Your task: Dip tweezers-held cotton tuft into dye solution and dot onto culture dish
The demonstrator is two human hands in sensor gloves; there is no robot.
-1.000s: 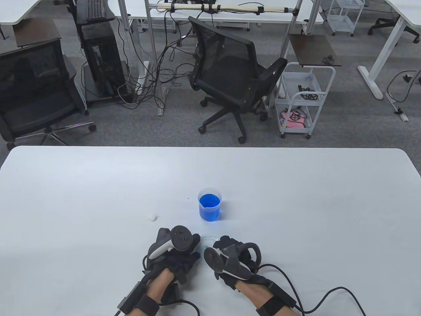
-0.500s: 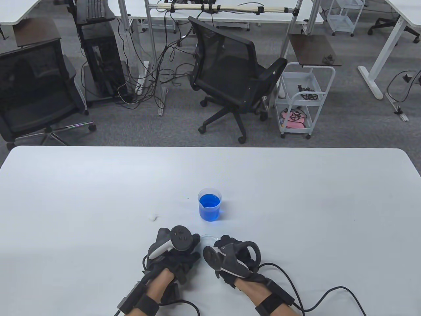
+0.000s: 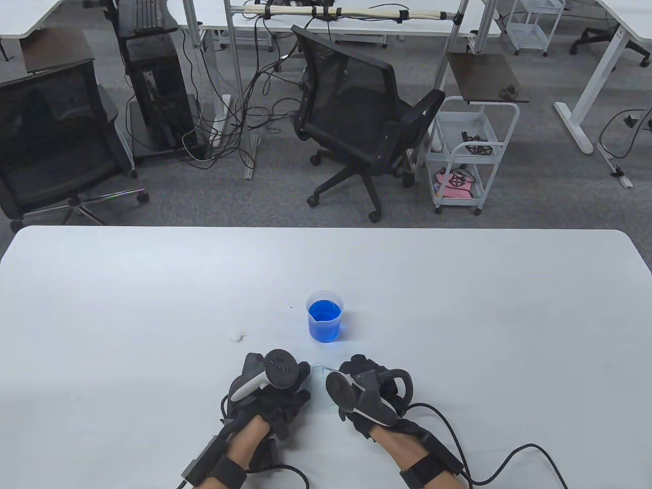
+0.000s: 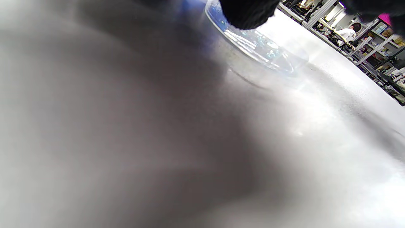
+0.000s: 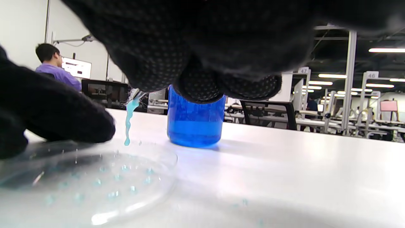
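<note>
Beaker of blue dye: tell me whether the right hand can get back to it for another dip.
Probably yes: the beaker stands open-topped just beyond the right hand, with only bare table between them.

A: Floor [image 3: 535, 168]?
B: Grey carpet, cables [image 3: 239, 102] trailing over it.
A: Furniture?
B: Black mesh chair [image 3: 356, 117] beyond the white table [image 3: 153, 285], white cart [image 3: 466, 153] beside it, more desks [image 3: 356, 23] behind.

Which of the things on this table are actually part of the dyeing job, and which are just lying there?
In use: beaker of blue dye; clear culture dish with blue dots; blue-stained cotton tuft hanging from the right hand; left hand at the dish.

Lying about: small white cotton bit, left of the beaker.
</note>
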